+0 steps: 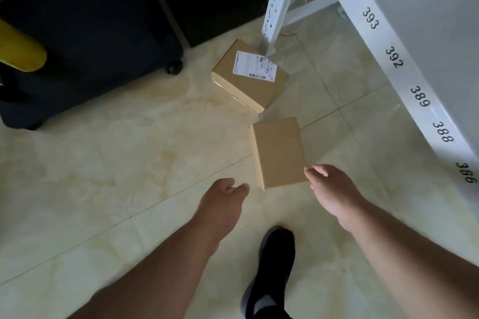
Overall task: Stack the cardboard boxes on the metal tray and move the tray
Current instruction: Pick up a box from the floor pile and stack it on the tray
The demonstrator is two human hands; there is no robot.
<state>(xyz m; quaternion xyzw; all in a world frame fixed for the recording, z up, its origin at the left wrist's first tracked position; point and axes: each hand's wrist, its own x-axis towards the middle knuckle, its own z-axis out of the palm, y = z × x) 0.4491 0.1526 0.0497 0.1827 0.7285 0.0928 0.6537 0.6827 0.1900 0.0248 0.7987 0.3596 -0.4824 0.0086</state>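
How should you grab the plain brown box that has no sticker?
Probably by its two long sides, coming from the near end. The plain box lies flat on the floor, long edge pointing away, with the left hand and right hand already either side of its near end. Its left wall shows, so fingers can press there.

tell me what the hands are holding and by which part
The right hand touches the plain box at its near right corner; whether it grips it cannot be told. The left hand is empty, just short of the box.
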